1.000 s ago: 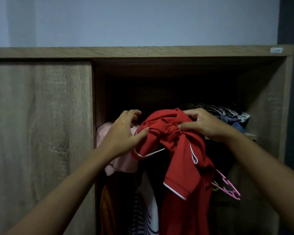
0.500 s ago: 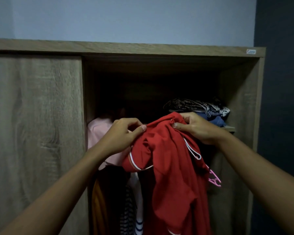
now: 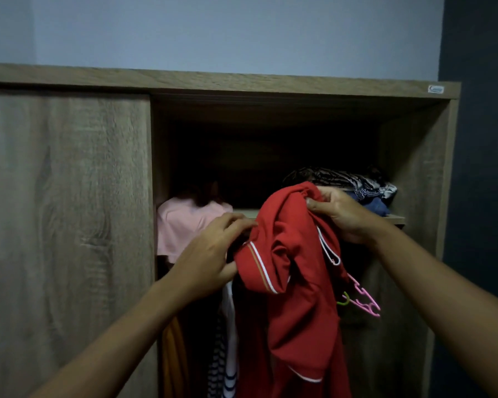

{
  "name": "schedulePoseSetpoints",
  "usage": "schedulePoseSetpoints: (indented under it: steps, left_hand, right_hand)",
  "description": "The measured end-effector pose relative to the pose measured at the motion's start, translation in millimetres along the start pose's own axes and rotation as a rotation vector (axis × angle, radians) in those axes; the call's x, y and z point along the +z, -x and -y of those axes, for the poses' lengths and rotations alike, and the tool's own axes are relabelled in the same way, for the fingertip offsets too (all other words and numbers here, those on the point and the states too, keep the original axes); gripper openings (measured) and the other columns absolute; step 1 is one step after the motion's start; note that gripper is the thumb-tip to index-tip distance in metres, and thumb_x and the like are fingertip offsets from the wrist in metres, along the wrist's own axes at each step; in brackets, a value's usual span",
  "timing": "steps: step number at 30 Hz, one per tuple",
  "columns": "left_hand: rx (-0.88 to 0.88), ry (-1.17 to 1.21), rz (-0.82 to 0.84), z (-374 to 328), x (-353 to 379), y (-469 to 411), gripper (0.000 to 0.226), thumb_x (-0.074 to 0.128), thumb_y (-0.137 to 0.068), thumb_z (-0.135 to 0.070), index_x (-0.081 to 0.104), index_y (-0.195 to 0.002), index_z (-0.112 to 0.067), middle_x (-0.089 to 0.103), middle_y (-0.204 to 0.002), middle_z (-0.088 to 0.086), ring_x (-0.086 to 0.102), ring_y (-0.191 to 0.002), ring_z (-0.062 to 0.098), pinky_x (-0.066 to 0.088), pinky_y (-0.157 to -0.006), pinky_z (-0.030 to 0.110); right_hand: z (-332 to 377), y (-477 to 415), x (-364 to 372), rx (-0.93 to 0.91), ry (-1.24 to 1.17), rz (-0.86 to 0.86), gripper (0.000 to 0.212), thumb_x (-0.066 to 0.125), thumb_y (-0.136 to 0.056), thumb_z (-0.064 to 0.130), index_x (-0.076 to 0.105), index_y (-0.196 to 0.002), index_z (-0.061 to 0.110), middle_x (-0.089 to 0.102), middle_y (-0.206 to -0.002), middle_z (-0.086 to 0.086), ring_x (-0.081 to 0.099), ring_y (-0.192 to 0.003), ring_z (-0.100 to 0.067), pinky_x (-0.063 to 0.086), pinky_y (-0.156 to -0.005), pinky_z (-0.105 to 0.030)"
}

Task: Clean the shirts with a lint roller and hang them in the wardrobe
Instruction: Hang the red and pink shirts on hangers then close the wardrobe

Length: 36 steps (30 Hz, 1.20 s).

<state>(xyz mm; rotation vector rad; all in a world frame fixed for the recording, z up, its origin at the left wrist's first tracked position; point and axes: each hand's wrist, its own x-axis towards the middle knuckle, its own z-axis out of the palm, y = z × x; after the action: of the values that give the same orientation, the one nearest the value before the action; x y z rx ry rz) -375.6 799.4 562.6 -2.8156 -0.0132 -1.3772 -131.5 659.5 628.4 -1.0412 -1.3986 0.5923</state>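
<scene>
Red shirt (image 3: pixel 296 282) — right hand (image 3: pixel 339 216) pinching its collar, left hand (image 3: pixel 210 259) gripping a shoulder — raised, apparently for hanging inside wardrobe (image 3: pixel 270 84).

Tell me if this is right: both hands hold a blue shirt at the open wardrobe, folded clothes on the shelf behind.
Wrong colour: the head view shows the shirt is red, not blue. The left hand and right hand do hold it.

Both hands (image 3: pixel 210 255) aloft, fingers (image 3: pixel 318 207) seemingly curled.
</scene>
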Motion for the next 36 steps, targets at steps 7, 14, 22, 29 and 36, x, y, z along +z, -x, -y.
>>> schedulePoseSetpoints:
  steps: [7, 14, 22, 29, 36]
  left_hand:
    - [-0.24, 0.287, -0.154, -30, -16, -23, 0.023, 0.054, -0.079, -0.015, 0.048, -0.057, -0.011, 0.044, -0.052, 0.0, 0.038, -0.054, 0.004, 0.033, -0.05, 0.037]
    - [-0.548, 0.059, 0.008, -39, 7, -31, 0.039, 0.061, -0.077, -0.03, 0.048, -0.053, -0.002, 0.042, -0.046, 0.006, 0.034, -0.048, 0.018, 0.032, -0.055, 0.045]
    - [-0.617, 0.038, -0.003, -33, 27, -30, 0.036, 0.061, -0.075, -0.031, 0.053, -0.055, -0.002, 0.053, -0.049, 0.008, 0.05, -0.054, 0.029, 0.035, -0.049, 0.032]
    - [-0.585, -0.006, 0.017, -25, 31, -16, 0.024, 0.066, -0.073, -0.038, 0.062, -0.065, -0.016, 0.061, -0.058, -0.001, 0.062, -0.068, 0.024, 0.044, -0.059, 0.031]
    - [-0.703, 0.12, 0.017, 24, 29, 38, 0.029, 0.058, -0.08, -0.036, 0.06, -0.054, -0.022, 0.054, -0.045, -0.008, 0.047, -0.045, 0.002, 0.036, -0.053, 0.03]
  right_hand:
    - [-31, 12, 21, 0.109, 0.664, 0.199, 0.027, 0.07, -0.091, 0.017, 0.067, -0.118, 0.019, 0.073, -0.114, -0.005, 0.069, -0.108, -0.023, 0.053, -0.099, -0.04]
    - [-41, 34, 46, 0.09, 0.643, 0.142, 0.024, 0.071, -0.089, 0.011, 0.068, -0.11, 0.023, 0.075, -0.095, -0.008, 0.072, -0.088, -0.021, 0.057, -0.082, -0.037]
    - [-33, 65, 67, 0.122, 0.682, 0.291, 0.019, 0.063, -0.084, 0.029, 0.069, -0.098, 0.019, 0.071, -0.088, -0.006, 0.069, -0.078, -0.013, 0.05, -0.068, -0.023]
    - [-59, 65, 67, 0.127, 0.692, 0.174, 0.019, 0.062, -0.095, 0.034, 0.074, -0.095, 0.02, 0.075, -0.089, -0.004, 0.069, -0.074, -0.014, 0.056, -0.065, -0.03]
    - [-68, 76, 22, 0.243, 0.505, 0.154, 0.022, 0.062, -0.096, 0.028, 0.072, -0.095, 0.009, 0.068, -0.083, 0.001, 0.062, -0.078, -0.009, 0.048, -0.069, -0.031]
